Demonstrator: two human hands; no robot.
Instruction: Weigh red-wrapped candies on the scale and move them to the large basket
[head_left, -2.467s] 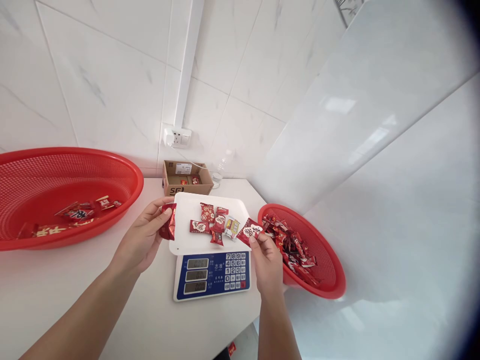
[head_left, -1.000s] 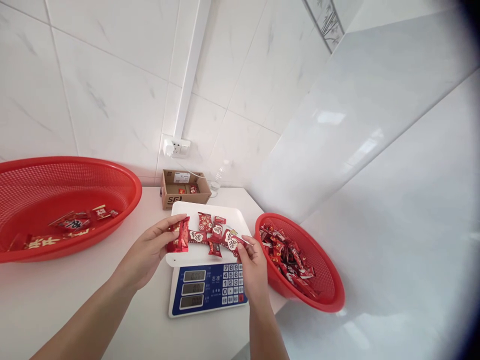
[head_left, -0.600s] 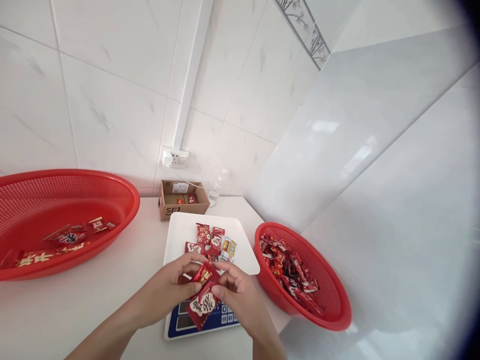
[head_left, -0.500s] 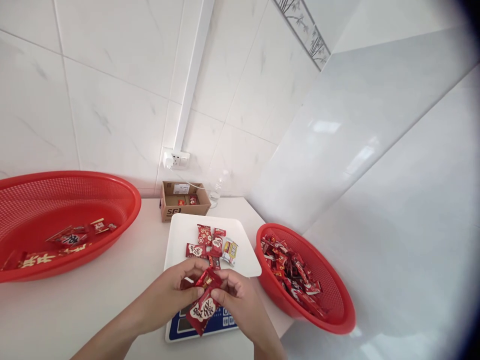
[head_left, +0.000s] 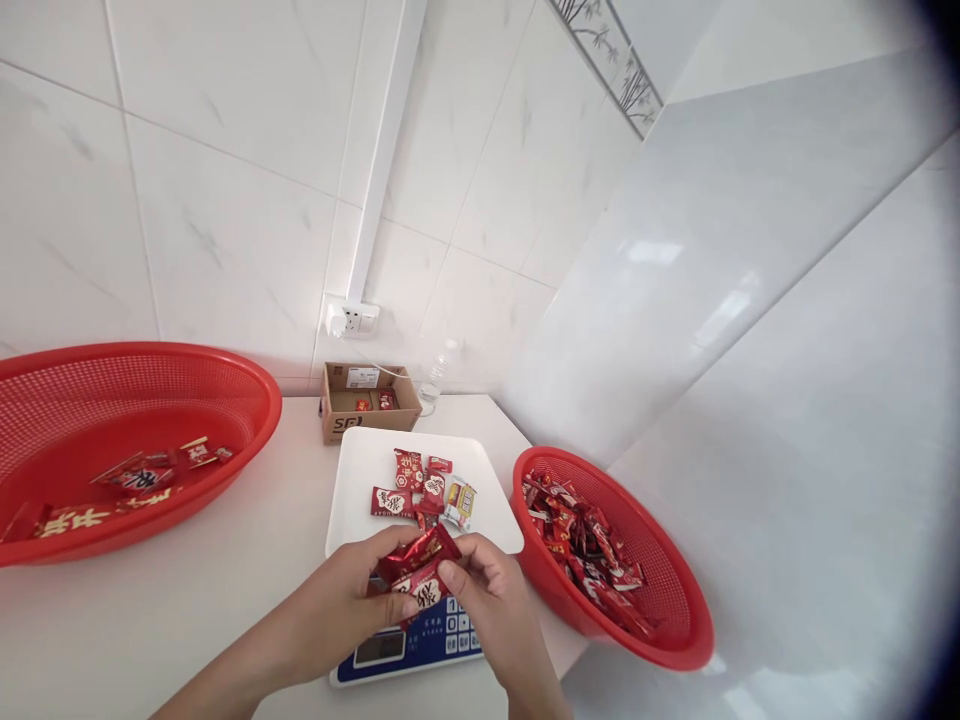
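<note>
Red wrapped candies [head_left: 421, 580] are gripped between my two hands, above the front of a kitchen scale [head_left: 420, 655] with a blue keypad. My left hand [head_left: 367, 585] pinches them from the left, thumb on top. My right hand [head_left: 484, 590] closes on their right end, its thumb pressing the wrapper. Just beyond my fingers, several red candy packets [head_left: 409, 468] and one yellow-and-white packet [head_left: 460, 502] lie on the white scale pan [head_left: 352, 470]. Fingers hide part of the held candies and the pan's near edge.
At right stands a red basket [head_left: 682, 580] heaped with red candy packets. A larger red basket [head_left: 247, 385] at left holds a few packets. Behind the scale are a cardboard box [head_left: 375, 425] with some packets inside and a clear bottle [head_left: 433, 380]. A wall socket [head_left: 352, 318] is above.
The held candies have been turned from hanging lengthwise to lying more sideways between my hands. My right hand has shifted slightly to the right. Packets on the pan stay put.
</note>
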